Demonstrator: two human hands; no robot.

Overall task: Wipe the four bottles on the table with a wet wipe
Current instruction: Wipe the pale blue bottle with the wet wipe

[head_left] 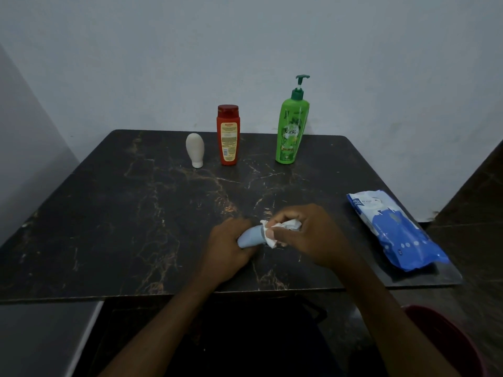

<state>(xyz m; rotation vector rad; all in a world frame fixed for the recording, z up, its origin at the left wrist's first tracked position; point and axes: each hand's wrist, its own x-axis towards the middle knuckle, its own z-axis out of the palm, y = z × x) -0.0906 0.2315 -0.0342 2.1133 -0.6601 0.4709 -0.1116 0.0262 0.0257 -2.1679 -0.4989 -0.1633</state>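
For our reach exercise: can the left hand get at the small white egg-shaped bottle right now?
Likely not yet: the left hand grips the small pale-blue bottle. Otherwise, nothing stands between it and the white bottle.

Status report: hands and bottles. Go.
Left hand grips blue bottle. Right hand presses wipe on its end. White bottle, red bottle, green bottle stand at back. Nothing in the way.

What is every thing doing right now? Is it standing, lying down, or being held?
blue bottle, held sideways in the left hand.
wet wipe, crumpled, gripped by the right hand against the blue bottle's end.
white bottle, standing, narrow end down.
red bottle, upright, cap on.
green pump bottle, upright.
wipes pack, lying flat.
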